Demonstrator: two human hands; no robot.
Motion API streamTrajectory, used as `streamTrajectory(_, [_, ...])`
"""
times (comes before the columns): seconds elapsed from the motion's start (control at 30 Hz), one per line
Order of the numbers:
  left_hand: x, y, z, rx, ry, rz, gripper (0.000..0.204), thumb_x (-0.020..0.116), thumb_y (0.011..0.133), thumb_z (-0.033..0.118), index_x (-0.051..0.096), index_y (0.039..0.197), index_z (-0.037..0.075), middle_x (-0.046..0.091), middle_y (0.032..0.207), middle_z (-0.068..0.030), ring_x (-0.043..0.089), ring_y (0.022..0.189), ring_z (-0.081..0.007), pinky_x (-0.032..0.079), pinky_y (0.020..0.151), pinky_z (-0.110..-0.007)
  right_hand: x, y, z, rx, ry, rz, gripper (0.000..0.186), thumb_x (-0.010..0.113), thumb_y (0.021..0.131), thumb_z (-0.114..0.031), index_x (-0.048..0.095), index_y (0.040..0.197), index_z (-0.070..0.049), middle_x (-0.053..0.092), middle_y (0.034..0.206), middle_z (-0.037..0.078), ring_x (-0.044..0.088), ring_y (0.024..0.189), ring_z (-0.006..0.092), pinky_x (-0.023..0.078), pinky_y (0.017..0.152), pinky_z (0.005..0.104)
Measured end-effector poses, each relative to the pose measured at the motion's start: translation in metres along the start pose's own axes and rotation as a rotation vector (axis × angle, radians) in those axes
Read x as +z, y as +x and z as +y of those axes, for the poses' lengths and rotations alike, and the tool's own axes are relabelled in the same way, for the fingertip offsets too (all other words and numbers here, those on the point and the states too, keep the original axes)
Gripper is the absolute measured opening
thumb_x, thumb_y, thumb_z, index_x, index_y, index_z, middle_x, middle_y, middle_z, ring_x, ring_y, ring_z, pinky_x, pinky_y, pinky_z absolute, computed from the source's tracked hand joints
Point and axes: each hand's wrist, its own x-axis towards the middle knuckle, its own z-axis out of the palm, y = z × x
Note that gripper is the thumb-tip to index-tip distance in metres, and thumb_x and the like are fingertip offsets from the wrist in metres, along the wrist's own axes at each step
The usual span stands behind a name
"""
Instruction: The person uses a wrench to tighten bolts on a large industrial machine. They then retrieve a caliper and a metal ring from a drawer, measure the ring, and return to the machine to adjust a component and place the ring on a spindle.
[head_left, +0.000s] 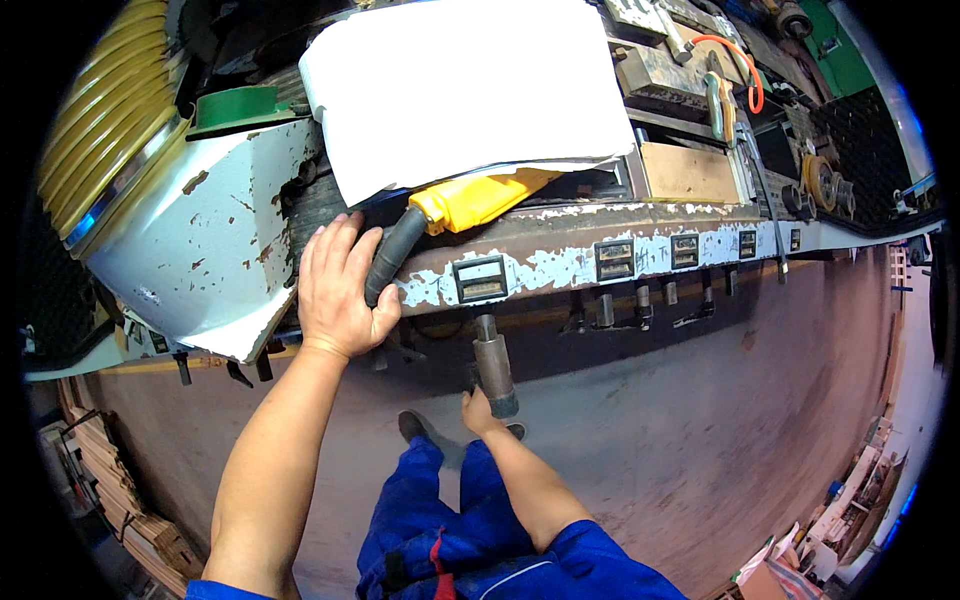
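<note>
Apparently the work is sitting partway, as a grey metal cylinder is hanging below the paint-chipped metal tabletop edge, the bare right hand is reaching its lower end, grip hidden, the bare left hand is resting spread, seemingly empty, beside a black rounded handle, and what's left isn't showing.

left hand: left of centre, palm down, outstretched | left forearm: rising from lower left | right hand: below centre, partly hidden | right forearm: slanting up-left
</note>
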Motion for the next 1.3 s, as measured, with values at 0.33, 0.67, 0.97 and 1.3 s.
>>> streamTrajectory(0.33, [-0.002, -0.003, -0.002, -0.013, 0.025, -0.016, 0.066, 0.068, 0.074, 0.036, 0.061, 0.132, 0.006, 0.056, 0.141, -0.0217, 0.050, 0.135, -0.0416, 0.033, 0.119, -0.056, -0.132, 0.014, 0.039, 0.219, -0.104, 0.300, 0.028, 0.064, 0.094, -0.019, 0.054, 0.115, -0.004, 0.073, 0.103, 0.024, 0.070, 0.097, 0.0465, 0.054, 0.082, 0.0561])
streamTrajectory(0.67, [-0.002, -0.001, 0.003, -0.010, 0.005, -0.009, 0.064, 0.065, 0.077, 0.036, 0.060, 0.133, 0.006, 0.055, 0.142, -0.0228, 0.049, 0.136, -0.0417, 0.032, 0.119, -0.055, -0.316, -0.113, 0.039, 0.154, 0.616, 0.282, 0.011, 0.063, 0.089, -0.003, 0.055, 0.096, -0.006, 0.061, 0.075, 0.006, 0.055, 0.060, 0.0158, 0.046, 0.053, 0.0318])
streamTrajectory(0.97, [-0.006, 0.000, 0.006, -0.011, 0.008, 0.012, 0.063, 0.067, 0.075, 0.035, 0.061, 0.131, 0.006, 0.055, 0.140, -0.0224, 0.050, 0.134, -0.0409, 0.033, 0.119, -0.055, -0.356, -0.237, -0.086, 0.029, 1.311, -0.587, 0.017, 0.069, 0.097, -0.008, 0.054, 0.105, -0.007, 0.058, 0.075, 0.004, 0.056, 0.055, 0.0107, 0.044, 0.045, 0.0250])
streamTrajectory(1.3, [-0.004, -0.001, 0.002, -0.023, -0.011, -0.014, 0.064, 0.066, 0.076, 0.031, 0.059, 0.135, 0.006, 0.054, 0.143, -0.0230, 0.047, 0.138, -0.0416, 0.031, 0.120, -0.055, -0.187, -0.225, -0.217, -0.085, 1.318, -0.875, 0.012, 0.057, 0.101, -0.007, 0.049, 0.110, -0.007, 0.052, 0.073, 0.000, 0.051, 0.051, 0.0091, 0.042, 0.047, 0.0265])
